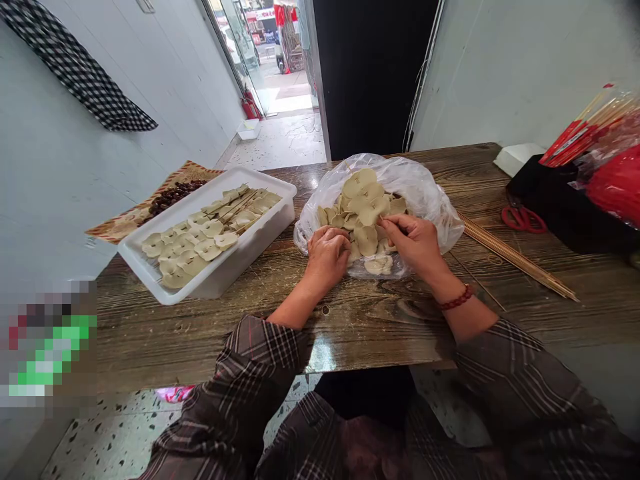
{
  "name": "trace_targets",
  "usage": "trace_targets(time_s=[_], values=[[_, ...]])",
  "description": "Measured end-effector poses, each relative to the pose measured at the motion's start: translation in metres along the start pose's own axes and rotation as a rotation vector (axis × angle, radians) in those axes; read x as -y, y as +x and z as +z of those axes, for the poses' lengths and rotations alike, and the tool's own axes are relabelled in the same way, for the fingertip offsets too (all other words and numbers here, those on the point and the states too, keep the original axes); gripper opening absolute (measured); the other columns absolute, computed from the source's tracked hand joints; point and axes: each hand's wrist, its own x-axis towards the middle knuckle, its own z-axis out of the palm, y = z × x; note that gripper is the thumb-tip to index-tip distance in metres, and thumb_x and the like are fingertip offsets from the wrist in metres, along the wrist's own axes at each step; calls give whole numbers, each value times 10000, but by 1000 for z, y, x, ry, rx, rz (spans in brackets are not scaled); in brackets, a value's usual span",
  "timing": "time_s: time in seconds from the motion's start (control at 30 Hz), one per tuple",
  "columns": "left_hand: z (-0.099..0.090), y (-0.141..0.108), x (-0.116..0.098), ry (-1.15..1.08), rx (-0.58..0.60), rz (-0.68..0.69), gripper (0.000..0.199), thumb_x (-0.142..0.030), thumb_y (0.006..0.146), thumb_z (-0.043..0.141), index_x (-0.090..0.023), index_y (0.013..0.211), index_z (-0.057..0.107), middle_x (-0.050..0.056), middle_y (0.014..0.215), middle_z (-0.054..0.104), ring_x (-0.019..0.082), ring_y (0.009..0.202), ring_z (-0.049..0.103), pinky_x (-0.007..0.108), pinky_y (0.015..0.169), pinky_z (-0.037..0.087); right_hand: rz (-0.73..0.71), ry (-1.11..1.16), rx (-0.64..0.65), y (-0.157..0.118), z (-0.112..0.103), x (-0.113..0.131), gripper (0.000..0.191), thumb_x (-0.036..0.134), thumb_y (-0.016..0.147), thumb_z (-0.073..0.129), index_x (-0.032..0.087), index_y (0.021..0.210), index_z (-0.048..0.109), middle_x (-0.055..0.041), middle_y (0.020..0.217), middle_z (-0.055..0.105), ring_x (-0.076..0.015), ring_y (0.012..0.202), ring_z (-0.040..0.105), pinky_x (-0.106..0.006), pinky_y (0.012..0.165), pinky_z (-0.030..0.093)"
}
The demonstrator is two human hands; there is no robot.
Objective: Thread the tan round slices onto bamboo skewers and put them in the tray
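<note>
A clear plastic bag (440,200) lies spread on the wooden table with a heap of pale, round, flat food slices (367,241) in it. My right hand (415,243) pinches the edge of one slice near the top of the heap between thumb and fingertips. At the bag's near left side, my left hand (329,253) has its fingers curled in against the heap; what they grip is hidden. To the left stands a white plastic tub (220,283) with rows of similar slices on thin sticks.
Bamboo skewers (520,260) lie right of the bag, one apart from the bundle. Red-handled scissors (524,219), a black bag (545,200) and red-wrapped sticks (575,140) are farther right. Dark brown pieces (175,197) lie on patterned paper (117,223) behind the tub.
</note>
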Motion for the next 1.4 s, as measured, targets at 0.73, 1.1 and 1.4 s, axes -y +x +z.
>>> trace_targets(time_s=[0.73,1.1,1.4], values=[[-1,3,-2,-99,-126,-57,119,-91,762,585,-195,705,596,57,981,702,240,1063,570,453,1013,379,15,-1,-4,-2,1,0,318,425,874,593,151,863,754,16,531,591,-111,498,511,-239,515,380],[-34,6,16,-1089,-298,-499,231,-316,708,726,-170,819,585,-8,721,612,121,601,586,255,566,504,15,95,90,-6,-5,12,273,381,842,624,141,855,755,30,507,553,-94,470,463,-227,476,354],[-48,8,38,-1223,-496,-524,319,-250,575,803,-137,832,650,7,718,673,101,616,608,223,584,504,-15,3,436,-13,-7,17,298,393,857,598,154,848,776,6,514,583,-108,458,494,-224,443,366]])
